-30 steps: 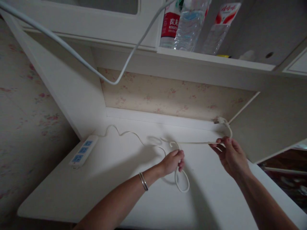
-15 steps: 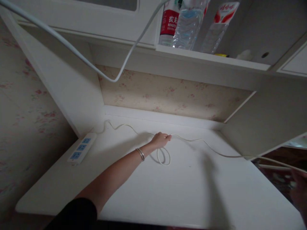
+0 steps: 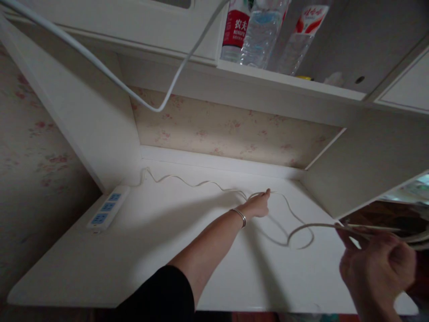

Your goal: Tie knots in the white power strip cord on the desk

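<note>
A thin white cord (image 3: pixel 201 183) runs from a white power strip (image 3: pixel 103 210) with blue sockets across the white desk top (image 3: pixel 150 250). My left hand (image 3: pixel 259 205), a bracelet on its wrist, reaches far over the desk with its fingers closed on the cord near the back. To the right of it the cord curls in a loose loop (image 3: pixel 298 237) and leads to my right hand (image 3: pixel 378 264). That hand is closed around the cord's far end at the lower right, off the desk's edge.
A shelf (image 3: pixel 288 80) above the desk carries three plastic water bottles (image 3: pixel 261 33). A thicker white cable (image 3: pixel 110 76) hangs in a sag from the upper left to the shelf. Flowered wallpaper covers the back wall and left side. A slanted white panel (image 3: pixel 368 170) closes the right.
My left hand has slid right along the cord. My right hand has come back into view at the lower right, holding the cord's end, and a new loop lies between the hands.
</note>
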Available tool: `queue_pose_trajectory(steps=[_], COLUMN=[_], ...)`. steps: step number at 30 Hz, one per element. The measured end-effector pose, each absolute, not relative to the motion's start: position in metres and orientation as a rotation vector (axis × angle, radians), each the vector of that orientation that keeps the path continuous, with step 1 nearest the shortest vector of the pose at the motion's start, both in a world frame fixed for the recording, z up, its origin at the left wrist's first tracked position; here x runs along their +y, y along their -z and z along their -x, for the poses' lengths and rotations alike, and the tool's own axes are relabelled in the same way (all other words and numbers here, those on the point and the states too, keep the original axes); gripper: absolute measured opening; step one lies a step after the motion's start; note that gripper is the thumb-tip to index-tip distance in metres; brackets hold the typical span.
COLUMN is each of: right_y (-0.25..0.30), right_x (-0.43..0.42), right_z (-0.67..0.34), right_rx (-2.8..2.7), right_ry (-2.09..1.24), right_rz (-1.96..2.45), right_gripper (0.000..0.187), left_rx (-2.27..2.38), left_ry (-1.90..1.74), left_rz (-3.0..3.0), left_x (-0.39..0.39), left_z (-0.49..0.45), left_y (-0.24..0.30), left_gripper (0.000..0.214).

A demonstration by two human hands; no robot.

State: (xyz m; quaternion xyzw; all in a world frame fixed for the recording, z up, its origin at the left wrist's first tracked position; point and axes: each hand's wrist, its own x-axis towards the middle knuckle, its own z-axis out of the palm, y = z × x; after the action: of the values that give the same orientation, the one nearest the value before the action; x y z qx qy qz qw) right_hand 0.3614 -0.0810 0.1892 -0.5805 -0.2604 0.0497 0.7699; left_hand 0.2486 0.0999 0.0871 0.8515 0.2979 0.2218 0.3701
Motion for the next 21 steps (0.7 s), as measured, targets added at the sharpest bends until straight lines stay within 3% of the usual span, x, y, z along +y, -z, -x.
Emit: queue_pose_trajectory(steps=[3, 9, 14, 17, 21], right_y=[-0.165, -0.143, -0.134, -0.132, -0.133], right_x=[-0.078, -0.094, -0.089, -0.07, -0.041], right_z=[-0.351, -0.324, -0.272, -0.23, -0.178], right_rx=[-0.709, -0.809, -1.064, -1.191, -1.293], right_ry=[-0.073, -0.353, -0.725, -0.923, -1.103], right_rz=[1.222, 1.265, 1.321, 1.273, 1.133], right_gripper=[0.026, 0.032, 0.032, 0.031, 0.031], left_rx=[0.751, 0.893, 0.945, 0.648, 0.602], left_ry=[-0.592, -0.635, -0.594, -0.574, -0.771], left_rz=[-2.199, -2.171, -2.065, -1.802, -1.558], left_x=[0.1, 0.111, 0.077, 0.031, -0.018], left_z=[-0.219, -0.13, -0.063, -0.039, -0.027], left_y=[-0.077, -0.066, -0.073, -0.086, -0.093], left_gripper=[0.071, 0.033, 0.029, 0.042, 0.062])
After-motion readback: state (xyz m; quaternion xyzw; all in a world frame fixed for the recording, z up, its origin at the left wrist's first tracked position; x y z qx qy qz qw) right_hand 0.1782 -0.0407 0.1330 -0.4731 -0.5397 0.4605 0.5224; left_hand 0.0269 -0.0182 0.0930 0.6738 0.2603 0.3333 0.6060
